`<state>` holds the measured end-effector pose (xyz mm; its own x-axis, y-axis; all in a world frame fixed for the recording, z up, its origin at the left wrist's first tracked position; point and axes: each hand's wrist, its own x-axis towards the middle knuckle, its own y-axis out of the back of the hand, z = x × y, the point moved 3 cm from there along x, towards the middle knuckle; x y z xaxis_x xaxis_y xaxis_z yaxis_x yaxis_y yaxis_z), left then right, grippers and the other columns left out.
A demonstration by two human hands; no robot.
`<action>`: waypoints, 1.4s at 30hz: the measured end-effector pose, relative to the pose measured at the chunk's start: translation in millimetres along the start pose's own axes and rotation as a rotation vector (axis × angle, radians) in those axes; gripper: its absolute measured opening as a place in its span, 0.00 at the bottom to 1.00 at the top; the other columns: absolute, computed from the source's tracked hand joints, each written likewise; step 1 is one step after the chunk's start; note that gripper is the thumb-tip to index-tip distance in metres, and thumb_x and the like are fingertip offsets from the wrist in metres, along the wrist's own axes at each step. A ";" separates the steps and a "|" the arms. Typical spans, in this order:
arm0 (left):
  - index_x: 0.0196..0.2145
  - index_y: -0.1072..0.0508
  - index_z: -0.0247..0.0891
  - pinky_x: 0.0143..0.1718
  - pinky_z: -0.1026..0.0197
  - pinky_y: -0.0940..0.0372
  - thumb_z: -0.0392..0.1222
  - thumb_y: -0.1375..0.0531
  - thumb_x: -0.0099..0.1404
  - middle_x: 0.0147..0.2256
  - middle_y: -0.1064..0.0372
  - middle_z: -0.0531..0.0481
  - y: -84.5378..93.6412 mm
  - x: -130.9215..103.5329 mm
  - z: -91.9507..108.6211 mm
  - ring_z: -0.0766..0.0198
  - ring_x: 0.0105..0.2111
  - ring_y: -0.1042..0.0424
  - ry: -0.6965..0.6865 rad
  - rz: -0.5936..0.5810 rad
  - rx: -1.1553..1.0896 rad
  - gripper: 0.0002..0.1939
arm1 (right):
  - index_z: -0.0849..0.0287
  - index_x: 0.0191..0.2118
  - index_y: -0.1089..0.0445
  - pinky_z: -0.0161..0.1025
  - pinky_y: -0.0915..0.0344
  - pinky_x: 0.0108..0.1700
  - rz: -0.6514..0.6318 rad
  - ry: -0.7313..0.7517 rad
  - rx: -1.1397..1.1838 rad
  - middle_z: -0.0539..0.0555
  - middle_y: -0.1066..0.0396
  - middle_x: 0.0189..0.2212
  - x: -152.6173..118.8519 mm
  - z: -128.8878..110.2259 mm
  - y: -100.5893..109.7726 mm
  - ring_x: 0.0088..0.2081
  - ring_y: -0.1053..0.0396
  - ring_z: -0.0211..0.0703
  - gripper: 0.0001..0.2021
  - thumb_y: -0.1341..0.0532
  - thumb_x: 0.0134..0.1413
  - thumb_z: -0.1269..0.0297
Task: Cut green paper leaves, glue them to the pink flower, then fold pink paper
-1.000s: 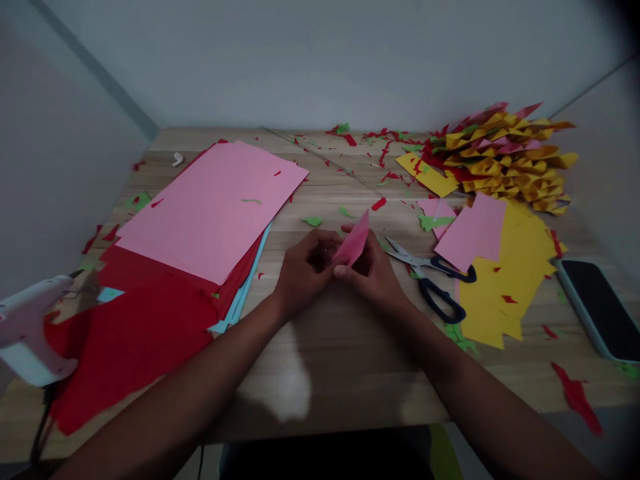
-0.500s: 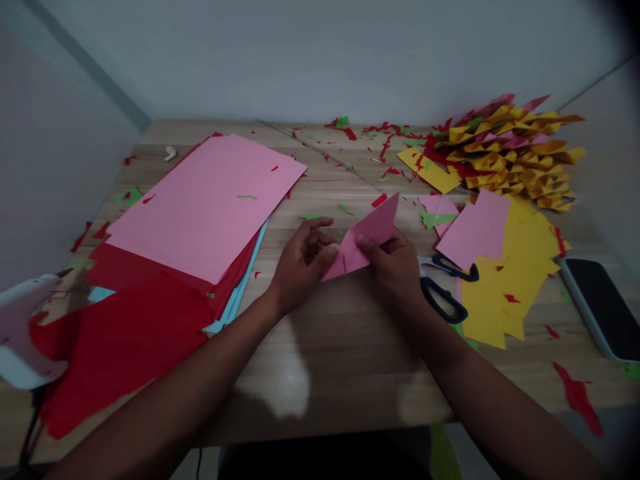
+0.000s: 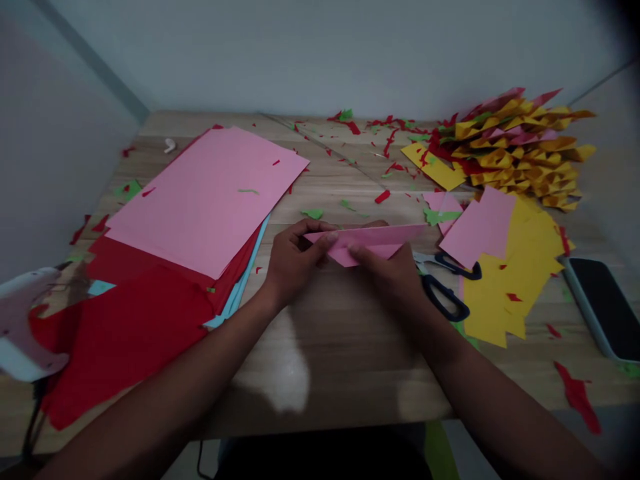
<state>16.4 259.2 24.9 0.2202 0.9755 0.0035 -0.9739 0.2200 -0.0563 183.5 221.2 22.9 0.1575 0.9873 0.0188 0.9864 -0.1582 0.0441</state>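
A: Hands first. State?

B: Left hand [image 3: 293, 260] and right hand [image 3: 387, 270] are close together at desk centre, both pinched on one folded pink paper [image 3: 367, 241]. Left fingers grip its 9 o'clock end; the right thumb lies on its lower edge. The piece sits low over the desk [image 3: 320, 347], just ahead of the knuckles.

A: Change against the earlier frames?

B: One second ago the piece stood upright as a narrow point between the hands. Half a second ago it was tilted, tip toward 1 o'clock. Now it is a long flat strip, running 9 to 3 o'clock.

A: Surroundings, moving outward?

B: Scissors [image 3: 443, 287] with dark handles at 3 o'clock, just beside the right hand. Past them, pink offcuts [image 3: 480, 223] lying on a yellow sheet [image 3: 505, 287]. Heap of folded yellow and pink pieces [image 3: 520, 157] at 2 o'clock. Phone [image 3: 603, 307], screen dark, far 3 o'clock. At 10 o'clock a large pink sheet [image 3: 210, 193] atop red sheets [image 3: 135, 333]. Glue gun [image 3: 23, 327] at 8 o'clock. Red and green scraps scattered.

A: Any writing or brands?

B: None legible.
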 end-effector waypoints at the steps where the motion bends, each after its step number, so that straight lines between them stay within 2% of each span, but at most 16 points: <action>1: 0.34 0.26 0.37 0.21 0.67 0.39 0.50 0.30 0.57 0.25 0.31 0.55 0.8 0.4 0.1 0.71 0.19 0.35 0.012 0.014 -0.023 0.15 | 0.55 0.34 0.29 0.40 0.32 0.31 -0.033 -0.002 0.004 0.49 0.25 0.28 -0.7 -2.0 -1.6 0.29 0.28 0.43 0.14 0.28 0.47 0.54; 4: 0.41 0.30 0.39 0.20 0.67 0.40 0.50 0.29 0.56 0.27 0.31 0.57 1.5 0.3 -0.8 0.72 0.19 0.35 0.030 0.042 -0.130 0.20 | 0.54 0.35 0.31 0.39 0.35 0.27 -0.086 -0.015 -0.022 0.47 0.28 0.22 -2.8 -6.4 -4.6 0.24 0.31 0.41 0.14 0.29 0.49 0.54; 7: 0.44 0.32 0.40 0.22 0.68 0.37 0.49 0.30 0.57 0.28 0.30 0.57 0.3 -0.8 -1.3 0.71 0.21 0.33 0.028 0.019 -0.188 0.22 | 0.54 0.35 0.31 0.39 0.37 0.25 -0.104 0.000 -0.030 0.46 0.30 0.19 -3.7 -7.7 -5.3 0.22 0.33 0.41 0.14 0.29 0.51 0.53; 12: 0.38 0.28 0.37 0.24 0.66 0.35 0.51 0.32 0.60 0.30 0.29 0.54 -4.0 -4.7 5.5 0.70 0.24 0.31 -0.055 -0.062 -0.112 0.17 | 0.54 0.34 0.30 0.39 0.38 0.24 -0.068 0.045 -0.008 0.47 0.30 0.20 -2.2 -7.0 -3.5 0.21 0.33 0.41 0.13 0.29 0.53 0.54; 16: 0.30 0.29 0.37 0.24 0.67 0.36 0.52 0.32 0.61 0.25 0.31 0.55 -8.6 -6.9 10.2 0.70 0.23 0.32 -0.063 -0.112 -0.061 0.16 | 0.53 0.32 0.30 0.41 0.36 0.26 -0.041 0.084 -0.023 0.49 0.30 0.23 -2.4 -9.1 -2.6 0.24 0.33 0.42 0.13 0.29 0.52 0.53; 19: 0.26 0.31 0.37 0.24 0.67 0.36 0.51 0.32 0.61 0.23 0.33 0.56 -9.0 -6.6 9.3 0.70 0.22 0.33 -0.035 -0.079 -0.082 0.17 | 0.53 0.32 0.31 0.40 0.35 0.29 -0.046 0.103 -0.046 0.48 0.30 0.25 -3.6 -10.2 -2.5 0.26 0.33 0.42 0.12 0.31 0.54 0.53; 24: 0.27 0.31 0.37 0.22 0.67 0.38 0.52 0.35 0.65 0.23 0.34 0.55 -6.9 -5.3 0.5 0.70 0.21 0.34 -0.006 -0.004 -0.167 0.17 | 0.54 0.30 0.34 0.37 0.38 0.26 -0.111 0.130 -0.083 0.46 0.34 0.22 -4.6 -10.0 -2.3 0.24 0.36 0.38 0.11 0.33 0.57 0.56; 26: 0.28 0.31 0.38 0.21 0.67 0.39 0.53 0.36 0.66 0.22 0.35 0.56 -6.1 -3.6 -2.6 0.71 0.20 0.35 -0.015 -0.012 -0.173 0.17 | 0.53 0.35 0.33 0.36 0.38 0.25 -0.093 0.164 -0.055 0.47 0.31 0.27 -5.7 -12.1 -0.1 0.23 0.36 0.36 0.08 0.33 0.55 0.59; 28: 0.31 0.31 0.38 0.22 0.67 0.39 0.53 0.36 0.65 0.23 0.35 0.56 -4.0 -0.5 -5.0 0.70 0.21 0.35 -0.014 0.001 -0.191 0.16 | 0.51 0.47 0.32 0.36 0.36 0.26 -0.130 0.191 -0.031 0.50 0.27 0.40 -8.0 -14.7 0.5 0.26 0.33 0.36 0.15 0.33 0.54 0.62; 30: 0.38 0.32 0.40 0.24 0.67 0.38 0.52 0.33 0.62 0.26 0.33 0.56 -0.1 3.4 -7.2 0.70 0.23 0.34 0.002 0.065 -0.238 0.16 | 0.48 0.57 0.36 0.37 0.31 0.30 -0.276 0.213 -0.063 0.54 0.29 0.51 -11.7 -16.1 -2.8 0.32 0.28 0.39 0.25 0.33 0.54 0.64; 31: 0.41 0.33 0.41 0.25 0.67 0.38 0.51 0.31 0.60 0.28 0.32 0.56 1.8 5.1 -8.1 0.70 0.24 0.33 0.013 0.102 -0.258 0.18 | 0.48 0.58 0.36 0.38 0.30 0.34 -0.371 0.224 -0.098 0.55 0.29 0.53 -13.8 -15.6 -5.7 0.36 0.26 0.41 0.26 0.34 0.54 0.65; 33: 0.46 0.34 0.43 0.25 0.67 0.39 0.49 0.31 0.59 0.29 0.31 0.56 4.1 7.3 -9.4 0.70 0.25 0.34 0.032 0.139 -0.268 0.22 | 0.50 0.57 0.33 0.39 0.29 0.40 -0.517 0.261 -0.188 0.55 0.27 0.51 -17.4 -12.4 -10.9 0.42 0.26 0.44 0.22 0.37 0.57 0.68; 35: 0.47 0.33 0.42 0.24 0.68 0.42 0.48 0.31 0.60 0.28 0.32 0.56 3.4 7.2 -9.4 0.70 0.24 0.36 0.041 0.115 -0.234 0.22 | 0.51 0.53 0.29 0.39 0.31 0.43 -0.552 0.322 -0.280 0.54 0.25 0.45 -17.9 -8.3 -13.8 0.42 0.26 0.43 0.17 0.40 0.59 0.71; 39: 0.38 0.29 0.39 0.27 0.67 0.41 0.49 0.32 0.61 0.28 0.34 0.55 -2.5 2.3 -4.7 0.70 0.26 0.37 -0.023 0.001 -0.125 0.14 | 0.50 0.45 0.24 0.41 0.34 0.46 -0.504 0.429 -0.303 0.52 0.25 0.41 -13.5 -7.5 -14.6 0.42 0.27 0.43 0.10 0.41 0.63 0.68; 41: 0.33 0.30 0.38 0.31 0.67 0.39 0.50 0.34 0.63 0.29 0.34 0.55 -5.2 -0.2 -1.3 0.69 0.28 0.36 -0.074 -0.052 -0.091 0.13 | 0.51 0.37 0.24 0.41 0.35 0.45 -0.437 0.424 -0.256 0.52 0.26 0.38 -10.4 -11.0 -13.1 0.41 0.29 0.43 0.07 0.40 0.64 0.63; 42: 0.32 0.30 0.38 0.32 0.66 0.38 0.50 0.35 0.64 0.29 0.34 0.55 -6.2 -1.2 0.3 0.69 0.29 0.36 -0.098 -0.075 -0.081 0.14 | 0.52 0.34 0.26 0.41 0.35 0.44 -0.381 0.402 -0.239 0.52 0.28 0.35 -8.9 -12.8 -11.8 0.40 0.30 0.43 0.09 0.40 0.64 0.60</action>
<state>22.1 256.7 25.5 0.2814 0.9535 0.1084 -0.9464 0.2944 -0.1327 169.9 214.1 34.9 -0.2808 0.9007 0.3315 0.9248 0.1615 0.3445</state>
